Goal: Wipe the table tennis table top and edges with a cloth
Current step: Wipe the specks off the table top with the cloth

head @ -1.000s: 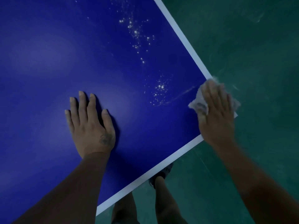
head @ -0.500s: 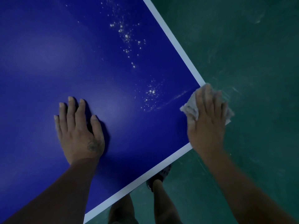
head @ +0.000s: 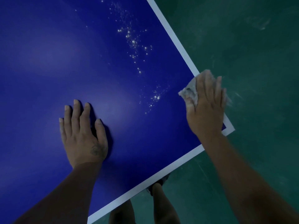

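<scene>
At the near right corner of the table tennis table (head: pixel 48 62), in the head view, the cloth (head: pixel 189 92) lay bunched under the right hand (head: pixel 205 110). The fingers were straight and flat on top of it. They pressed it down on the white edge line (head: pixel 174 38) and did not curl round it. A bit of the cloth stuck out past the side of the table. The left hand (head: pixel 82 135) lay flat on the blue top and held nothing.

The cloth looked soft, light and floppy, pale grey and crumpled. It would likely fold up or slip out from under a loose palm. A flat press on its middle seemed the best hold. The table top looked hard, smooth and a bit shiny, so the cloth should slide easily. Small white specks (head: pixel 132 42) sat on the blue, near the cloth but apart from it. The green floor (head: pixel 242 46) looked dull and scuffed. A dark shoe (head: pixel 159 183) showed under the near edge.
</scene>
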